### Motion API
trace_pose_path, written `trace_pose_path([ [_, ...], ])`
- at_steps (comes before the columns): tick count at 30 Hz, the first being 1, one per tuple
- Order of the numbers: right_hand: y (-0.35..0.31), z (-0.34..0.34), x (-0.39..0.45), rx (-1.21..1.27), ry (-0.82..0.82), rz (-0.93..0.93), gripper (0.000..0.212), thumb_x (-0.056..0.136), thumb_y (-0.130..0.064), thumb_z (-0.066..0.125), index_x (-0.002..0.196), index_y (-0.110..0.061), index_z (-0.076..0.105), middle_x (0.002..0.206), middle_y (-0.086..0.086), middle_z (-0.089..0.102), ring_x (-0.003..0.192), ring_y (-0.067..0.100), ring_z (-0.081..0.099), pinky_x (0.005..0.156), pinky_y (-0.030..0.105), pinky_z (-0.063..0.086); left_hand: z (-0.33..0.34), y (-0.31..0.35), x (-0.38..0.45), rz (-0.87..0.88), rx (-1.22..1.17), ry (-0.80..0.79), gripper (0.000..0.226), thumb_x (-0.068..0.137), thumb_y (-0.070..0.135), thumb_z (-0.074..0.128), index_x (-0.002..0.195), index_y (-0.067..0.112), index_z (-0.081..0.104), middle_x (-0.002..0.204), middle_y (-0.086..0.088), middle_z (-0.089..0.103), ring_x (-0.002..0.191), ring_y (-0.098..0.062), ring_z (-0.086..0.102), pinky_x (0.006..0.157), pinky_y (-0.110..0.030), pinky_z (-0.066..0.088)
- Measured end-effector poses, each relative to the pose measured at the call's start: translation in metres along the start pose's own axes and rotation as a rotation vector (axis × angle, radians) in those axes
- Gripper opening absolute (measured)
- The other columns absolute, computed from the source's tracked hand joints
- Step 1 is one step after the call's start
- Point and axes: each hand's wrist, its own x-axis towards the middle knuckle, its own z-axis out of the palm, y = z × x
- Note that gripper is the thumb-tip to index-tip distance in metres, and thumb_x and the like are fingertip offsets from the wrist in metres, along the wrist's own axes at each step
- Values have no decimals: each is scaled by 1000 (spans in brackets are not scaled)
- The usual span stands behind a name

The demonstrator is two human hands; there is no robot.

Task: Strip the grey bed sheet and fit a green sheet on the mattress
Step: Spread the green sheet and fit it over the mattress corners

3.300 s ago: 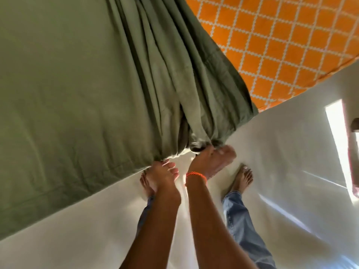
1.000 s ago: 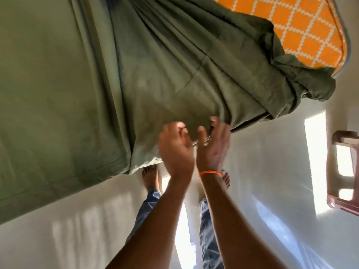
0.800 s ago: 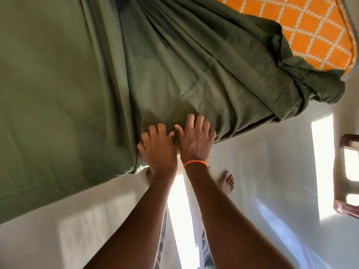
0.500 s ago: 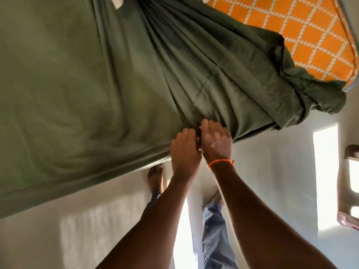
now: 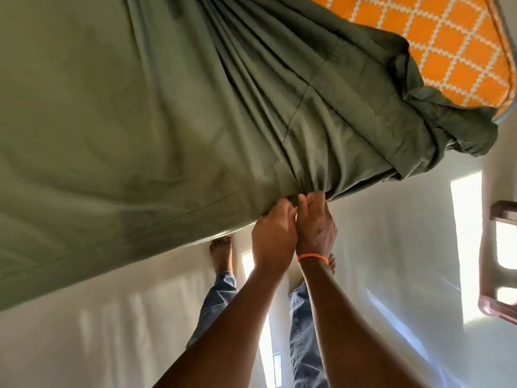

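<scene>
Both hands are meeting at the near edge of the mattress (image 5: 447,49), side by side and touching. The left hand (image 5: 275,233) is curling its fingers into the hem of the green sheet (image 5: 140,121), and the right hand (image 5: 317,225), wearing an orange thread bracelet (image 5: 312,257) at the wrist, is bunching the same gathered cloth in bent fingers just beside it. The fingertips of both hands are disappearing into the folds, so exactly how much fabric each one is holding is hard to make out.

The green sheet is lying over most of the mattress. On the left it is lying fairly smooth and is hanging over the near side. From the point where the hands are gripping, deep pleats are fanning up and away across the bed. On the right the sheet is ending in a crumpled ridge, leaving the far right corner of the mattress bare, where its orange cover with a white lattice pattern is showing.

Below the hands, the person's bare feet (image 5: 221,256) and blue jeans (image 5: 303,331) are standing on a pale floor (image 5: 391,261) with bright patches of sunlight. Part of a pinkish-brown plastic chair (image 5: 495,261) is sitting at the right edge.
</scene>
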Motion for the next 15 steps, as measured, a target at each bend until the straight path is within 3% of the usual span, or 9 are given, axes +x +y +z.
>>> trace_pose_path([
  [2, 3, 7, -7, 291, -26, 264, 25, 105, -38, 43, 95, -19, 55, 89, 8, 71, 78, 36, 66, 63, 45, 49, 5, -10, -6, -264, -210, -115, 33, 94, 44, 46, 91, 21, 69, 83, 2, 75, 80, -26, 70, 74, -43, 54],
  [4, 5, 16, -8, 595, -83, 481, 11, 101, -26, 53, 102, -19, 62, 98, 8, 74, 83, 34, 72, 66, 49, 59, 8, -19, -5, -754, -717, -185, 33, 93, 37, 49, 94, 19, 77, 92, 0, 80, 92, -22, 75, 92, -42, 55],
  [6, 1, 26, -1, 782, -214, 582, 24, 90, -18, 65, 113, -21, 60, 114, 11, 72, 93, 32, 73, 72, 47, 59, 8, -25, 2, -1150, -1223, -162, 32, 104, 22, 46, 118, 10, 72, 116, -8, 78, 108, -26, 74, 101, -44, 53],
  [7, -2, 32, 4, 837, -244, 601, 32, 82, -17, 65, 113, -23, 59, 114, 10, 72, 94, 30, 72, 74, 45, 59, 10, -29, 8, -1222, -1367, -88, 35, 107, 18, 43, 128, 6, 67, 125, -12, 74, 115, -30, 72, 103, -47, 54],
  [9, -9, 37, 13, 911, -226, 639, 36, 70, -14, 55, 105, -24, 59, 101, 5, 72, 81, 22, 70, 64, 35, 56, 10, -31, 19, -1266, -1510, 44, 35, 108, 13, 39, 130, 1, 64, 128, -15, 70, 117, -35, 71, 104, -51, 55],
  [12, -9, 38, 19, 866, -190, 711, 24, 80, 3, 51, 92, -15, 61, 78, 4, 68, 56, 14, 63, 52, 27, 47, 18, -31, 25, -1324, -1476, 102, 34, 108, 10, 37, 129, 2, 62, 126, -11, 69, 103, -27, 75, 89, -45, 60],
  [15, -1, 40, 26, 704, -183, 620, 26, 77, 16, 47, 63, -2, 60, 50, 8, 58, 39, 18, 50, 46, 25, 40, 27, -38, 20, -1331, -1410, 95, 31, 107, 10, 40, 124, 5, 66, 118, -6, 73, 93, -18, 76, 78, -35, 55],
])
